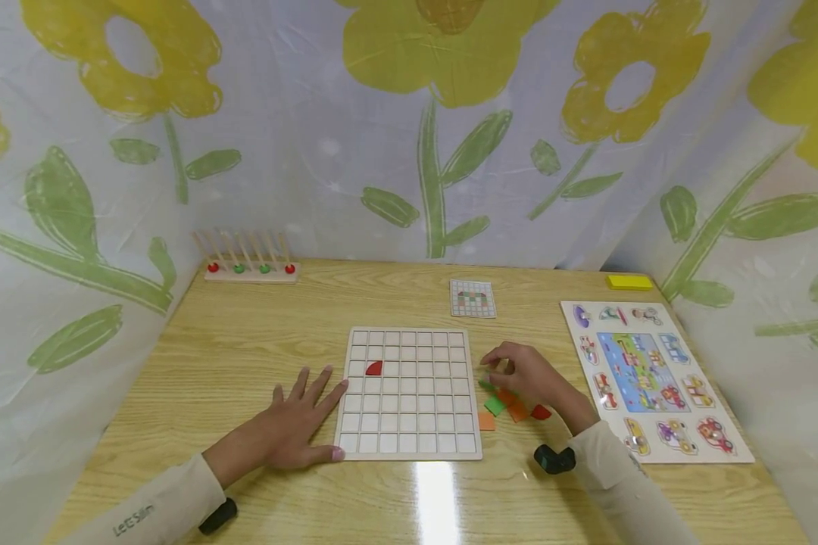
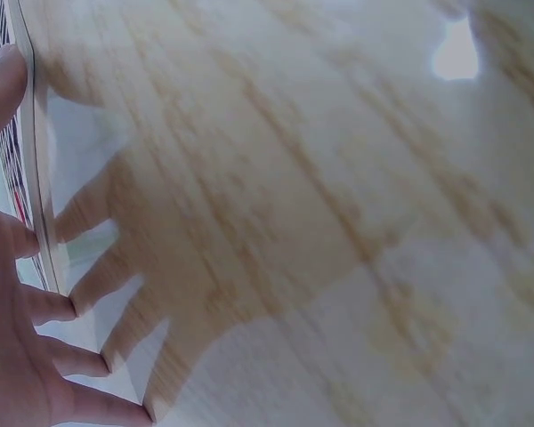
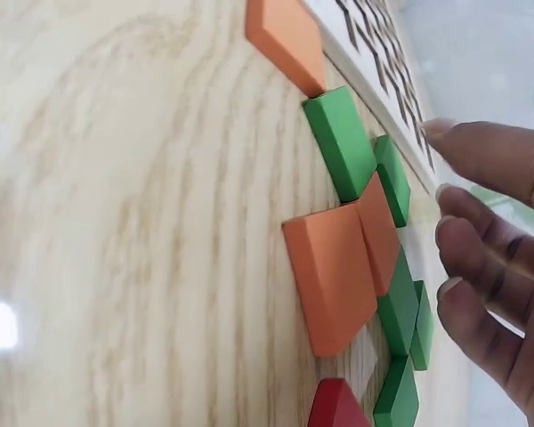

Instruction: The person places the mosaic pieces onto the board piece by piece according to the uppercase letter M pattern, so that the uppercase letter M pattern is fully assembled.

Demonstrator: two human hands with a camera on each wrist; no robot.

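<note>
One table (image 1: 259, 325), one grid (image 1: 409, 390) in the middle. Left hand (image 1: 303, 420) is spread wide, touching the grid's left edge — I'd guess to keep it from sliding. Right hand (image 1: 525, 371) hangs just off the right side, fingers loosely bent, nothing in them that I can see. One card (image 1: 473, 298) beyond the grid, probably for easy viewing. By the right hand, likely for easy reach: three orange tiles (image 3: 338, 276), five green tiles (image 3: 341, 142), one red tile (image 3: 335, 407) — plus one red quarter (image 1: 374, 369) on the grid
</note>
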